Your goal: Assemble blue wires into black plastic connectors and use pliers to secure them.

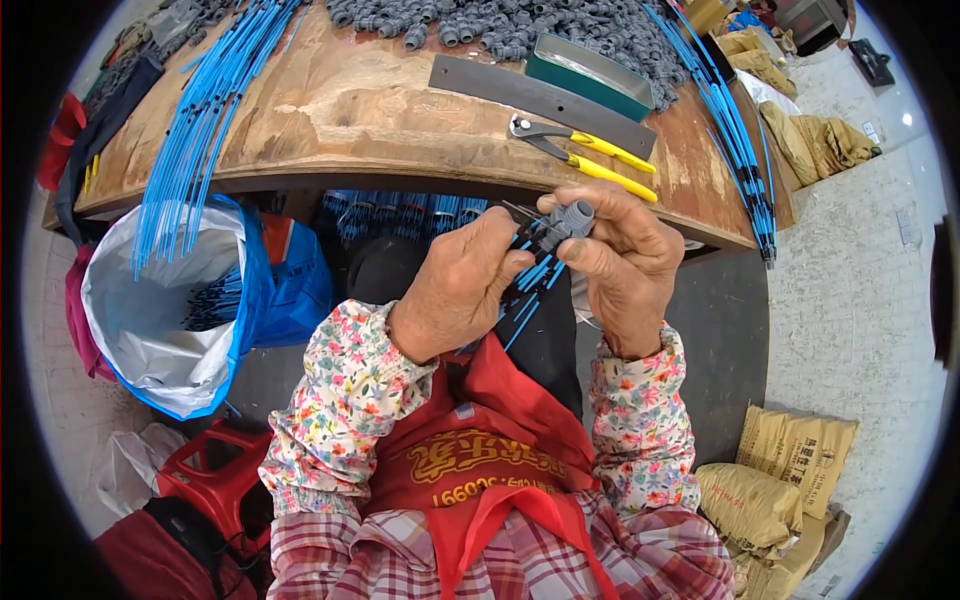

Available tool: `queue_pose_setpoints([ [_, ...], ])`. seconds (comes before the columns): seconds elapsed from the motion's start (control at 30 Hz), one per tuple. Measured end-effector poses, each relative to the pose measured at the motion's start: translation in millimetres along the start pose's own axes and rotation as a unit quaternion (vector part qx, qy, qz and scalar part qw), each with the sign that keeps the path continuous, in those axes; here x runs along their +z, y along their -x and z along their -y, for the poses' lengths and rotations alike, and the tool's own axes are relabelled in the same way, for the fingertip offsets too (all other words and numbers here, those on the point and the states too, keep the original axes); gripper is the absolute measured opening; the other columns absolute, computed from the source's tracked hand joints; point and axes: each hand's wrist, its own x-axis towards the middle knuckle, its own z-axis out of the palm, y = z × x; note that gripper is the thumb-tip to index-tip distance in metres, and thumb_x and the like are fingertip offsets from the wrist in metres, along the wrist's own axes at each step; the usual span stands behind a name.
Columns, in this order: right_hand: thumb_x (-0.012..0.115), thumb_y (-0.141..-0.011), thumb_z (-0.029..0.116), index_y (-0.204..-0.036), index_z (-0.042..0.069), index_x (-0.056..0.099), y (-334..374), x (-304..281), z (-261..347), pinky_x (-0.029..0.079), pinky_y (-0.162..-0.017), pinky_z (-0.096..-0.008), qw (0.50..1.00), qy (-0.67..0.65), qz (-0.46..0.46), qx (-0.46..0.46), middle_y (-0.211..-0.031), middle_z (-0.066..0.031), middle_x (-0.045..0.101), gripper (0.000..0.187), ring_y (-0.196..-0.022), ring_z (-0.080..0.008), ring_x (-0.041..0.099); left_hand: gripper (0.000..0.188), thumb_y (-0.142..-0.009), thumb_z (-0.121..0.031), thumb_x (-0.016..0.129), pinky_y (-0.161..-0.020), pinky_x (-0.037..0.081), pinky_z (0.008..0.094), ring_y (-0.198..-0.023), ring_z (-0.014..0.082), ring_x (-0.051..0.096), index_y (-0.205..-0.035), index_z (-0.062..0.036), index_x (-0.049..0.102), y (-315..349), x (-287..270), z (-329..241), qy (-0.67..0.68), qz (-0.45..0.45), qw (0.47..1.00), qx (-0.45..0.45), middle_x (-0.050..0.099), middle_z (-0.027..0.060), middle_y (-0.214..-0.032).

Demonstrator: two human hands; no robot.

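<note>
Both hands work just below the desk (pixel 350 110) edge: the right hand (pixel 625 262) pinches a grey fitting (pixel 572 220), the left hand (pixel 462 285) grips blue tubes (pixel 530 285) feeding into it. A loose pinch could let the fitting drop to the floor. Beside, a white bag (pixel 150 320) holds more blue tubes.

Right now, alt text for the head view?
Two bare hands, left hand and right hand, hold a small grey plastic fitting with thin blue tubes above a worn wooden workbench, where yellow-handled pliers lie beside long blue tube bundles.
</note>
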Motion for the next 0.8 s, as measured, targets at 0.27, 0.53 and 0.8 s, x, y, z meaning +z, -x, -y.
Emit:
queue_pose_setpoints([
  [0.27,0.076,-0.069,0.004,-0.098,-0.005,0.067,-15.8,-11.2,-2.4,0.047,-0.071,-0.027,0.991,0.002,0.104,-0.087,-0.091,-0.0094,0.066,0.032,-0.082,-0.0156,0.06,0.02,-0.087,-0.013,0.062,-0.053,0.037,0.0349,-0.061,0.0301,0.045,-0.079,0.0017,0.052,0.1,-8.7,10.7,0.109,0.068,0.992,0.002,0.042,0.013,-0.068],
  [0.53,0.078,-0.067,0.011,-0.096,-0.005,0.067,-21.2,-13.1,-0.9,0.047,-0.072,-0.0296,0.97,0.044,0.199,-0.131,-0.09,-0.0102,0.066,0.035,-0.081,-0.0192,0.06,0.022,-0.087,-0.018,0.063,-0.053,0.035,0.0328,-0.059,0.0258,0.04,-0.079,0.0013,0.055,3.5,-10.5,20.2,0.253,0.102,0.962,-0.01,0.041,0.0105,-0.067],
  [0.8,0.076,-0.069,0.008,-0.097,-0.003,0.068,-8.0,-2.3,3.9,0.045,-0.064,-0.0251,0.994,0.028,0.106,-0.021,-0.088,-0.0055,0.063,0.031,-0.075,-0.0106,0.056,0.017,-0.087,-0.014,0.061,-0.053,0.04,0.0376,-0.059,0.0319,0.05,-0.083,0.0018,0.056,4.6,-11.5,-7.1,0.068,0.034,0.996,-0.048,0.047,0.0137,-0.069],
])
